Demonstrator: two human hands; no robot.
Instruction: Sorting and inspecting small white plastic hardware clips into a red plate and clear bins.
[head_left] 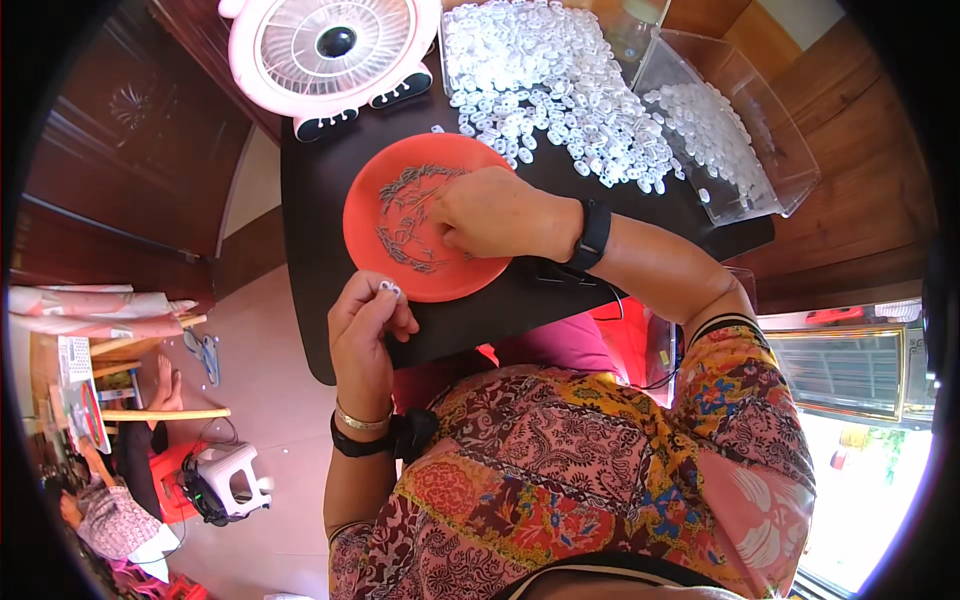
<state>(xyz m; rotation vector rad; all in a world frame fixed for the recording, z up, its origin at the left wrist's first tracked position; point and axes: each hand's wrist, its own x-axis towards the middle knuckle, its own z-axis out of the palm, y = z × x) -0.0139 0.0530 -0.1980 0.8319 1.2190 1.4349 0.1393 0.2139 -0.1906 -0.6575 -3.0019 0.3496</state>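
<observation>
- Far left, floor level: a white stool [235, 478] on a pinkish floor, folded cloth [90, 305] above it; another person [115, 515] sits low at the lower-left edge, only partly in view.
- Upper left of the dark table [310, 200]: a pink desk fan [330, 45], grille facing up toward the camera.
- Left hand [365, 325]: held just off the table's near edge, below the plate. Thumb and forefinger are pressed together, pinching a small white plastic piece [388, 289]; the other fingers curl in. A gold bangle and a dark band sit at the wrist.
- Centre: a round orange plate [370, 215] on the table, holding a loose scatter of thin metal pins [400, 215].
- Right hand [490, 212]: rests over the plate's right half, knuckles up, fingertips bunched down among the pins. Whether it has one pinched, cannot tell. A black watch sits on the wrist.
- Beyond the plate: a big heap of small white plastic pieces [545, 85] spread across the table, touching a clear tray.
- Far right: a clear plastic box [770, 140], tilted, with more white pieces [710, 125] lying inside.
</observation>
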